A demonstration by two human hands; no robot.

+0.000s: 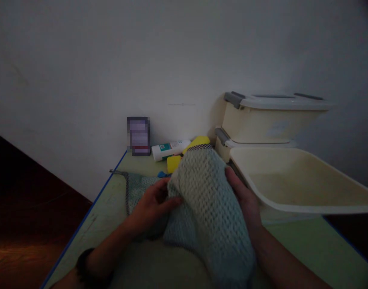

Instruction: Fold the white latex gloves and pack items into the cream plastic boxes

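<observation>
A grey-green, waffle-textured cleaning cloth [211, 192] with a black-and-white checked edge is raised over the table between my hands. At its left side, my left hand [155, 204] pinches a fold between thumb and fingers. My right hand [245, 196] grips the right edge; most of its fingers are hidden behind the fabric. Another stretch of similar cloth [138, 188], with a hanging loop at its corner, lies flat beyond my left hand. I cannot tell whether it is a separate cloth.
Along the wall are a blurred dark box [138, 136], a white bottle [167, 149] lying on its side, and yellow items [173, 163]. Two stacked lidded bins [268, 120] stand at right, behind a cream basin [292, 207]. The green table [96, 216] has blue edges.
</observation>
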